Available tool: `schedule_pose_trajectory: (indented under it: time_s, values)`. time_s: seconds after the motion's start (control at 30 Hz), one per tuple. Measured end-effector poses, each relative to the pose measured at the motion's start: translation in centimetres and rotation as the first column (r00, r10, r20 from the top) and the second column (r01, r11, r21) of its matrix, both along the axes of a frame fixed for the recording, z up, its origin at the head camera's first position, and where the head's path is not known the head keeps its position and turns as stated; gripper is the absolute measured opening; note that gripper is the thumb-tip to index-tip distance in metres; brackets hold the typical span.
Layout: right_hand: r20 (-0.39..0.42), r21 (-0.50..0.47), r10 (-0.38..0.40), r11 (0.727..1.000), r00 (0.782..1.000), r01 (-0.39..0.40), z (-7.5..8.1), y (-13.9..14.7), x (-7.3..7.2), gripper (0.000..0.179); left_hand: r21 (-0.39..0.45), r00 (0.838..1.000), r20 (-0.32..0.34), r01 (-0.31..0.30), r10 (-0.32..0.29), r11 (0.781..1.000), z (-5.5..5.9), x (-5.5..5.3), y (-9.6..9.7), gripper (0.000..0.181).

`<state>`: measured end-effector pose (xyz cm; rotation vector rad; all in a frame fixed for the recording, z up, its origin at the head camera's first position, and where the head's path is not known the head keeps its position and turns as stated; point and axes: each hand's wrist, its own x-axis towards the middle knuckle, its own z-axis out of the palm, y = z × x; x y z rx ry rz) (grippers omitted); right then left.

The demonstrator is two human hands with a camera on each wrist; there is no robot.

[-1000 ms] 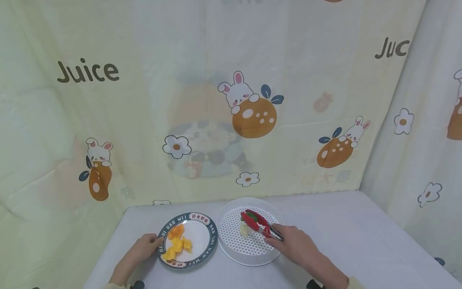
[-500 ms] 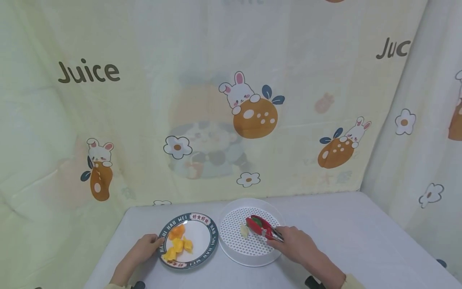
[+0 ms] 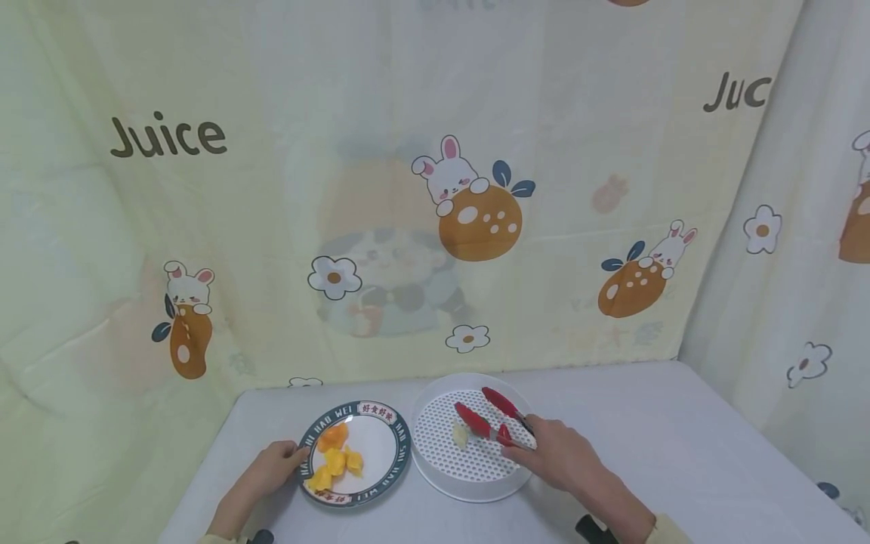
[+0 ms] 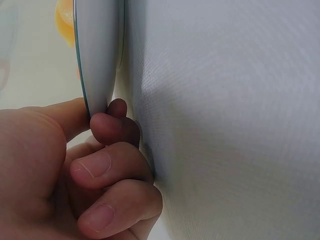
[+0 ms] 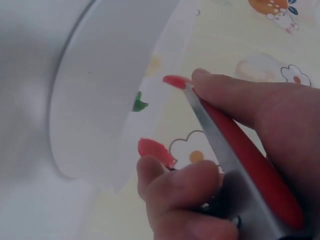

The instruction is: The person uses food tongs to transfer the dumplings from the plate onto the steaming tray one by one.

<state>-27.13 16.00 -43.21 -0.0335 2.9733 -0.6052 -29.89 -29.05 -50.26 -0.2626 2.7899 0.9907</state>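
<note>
TONGS SPREAD OVER TRAY, PLATE GRIPPED AT ITS RIM

Clock readings take the person's far side as twelve. I observe the right hand [image 3: 560, 453] at the tray's four o'clock side, holding a pair of tongs [image 3: 478, 423]. Its thumb and fingers grip the two arms. The arms stand apart, a plain gap between their red ends, which point toward ten o'clock over the tray.

The white tray [image 3: 469, 491] is round with a perforated floor. A pale dumpling [image 3: 460, 435] lies on that floor, slightly to nine o'clock of centre, near the lower red end; I cannot tell whether they touch. The right wrist view also shows a scrap of green [image 5: 139, 103] just beside the tray's rim, mostly hidden.

The left hand [image 3: 273, 465] pinches the plate [image 3: 381, 453] at nine o'clock, thumb over the rim and forefinger beneath. The remaining fingers are curled below, close to the table [image 3: 646, 431].

The plate has a dark lettered border and sits at the tray's nine o'clock, right beside it. On it, an orange lump [image 3: 333, 436] lies at ten o'clock; yellow dumplings [image 3: 334, 460] lie from eight o'clock in to the centre.

A curtain [image 3: 578, 113] printed with rabbits hangs at twelve o'clock, behind the table.
</note>
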Motion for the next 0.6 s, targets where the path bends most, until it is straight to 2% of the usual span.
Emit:
schedule_pose_trajectory:
  time_s: [0.13, 0.23, 0.6]
  values:
    - [-0.025, 0.007, -0.032, 0.999, 0.999, 0.032, 0.5, -0.5, 0.0, 0.104, 0.005, 1.0, -0.004, -0.001, 0.001, 1.0, -0.1, 0.0, 0.0, 0.033]
    - [-0.042, -0.025, -0.039, 0.999, 0.998, 0.038, 0.9, -1.0, 0.0, 0.114, 0.009, 1.0, -0.004, -0.004, 0.004, 1.0, -0.1, 0.0, 0.0, 0.033]
    - [-0.029, -0.087, 0.023, 0.996, 0.999, -0.025, 0.9, -4.7, 0.7, 0.107, 0.007, 1.0, 0.002, -0.003, 0.003, 1.0, 0.0, 0.0, 0.0, 0.034]
